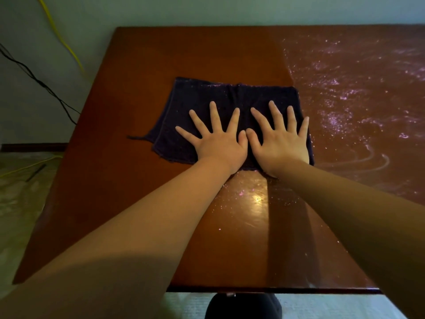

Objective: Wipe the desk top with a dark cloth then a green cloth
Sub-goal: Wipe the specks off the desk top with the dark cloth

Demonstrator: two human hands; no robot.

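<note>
A dark cloth (207,100) lies flat on the brown wooden desk top (115,180), a little left of its middle. My left hand (218,141) and my right hand (279,141) press down on the cloth's near half side by side, palms flat, fingers spread, thumbs touching. Neither hand grips the cloth. White dust and swirl marks (356,100) cover the right part of the desk, and some specks lie near the front between my forearms. The left part of the desk looks smooth. No green cloth is in view.
The desk's far edge meets a pale wall (207,10). A yellow cable (62,40) and a black cable (34,77) hang along the wall at left. Floor (20,192) shows left of the desk. A dark object (243,306) sits below the desk's front edge.
</note>
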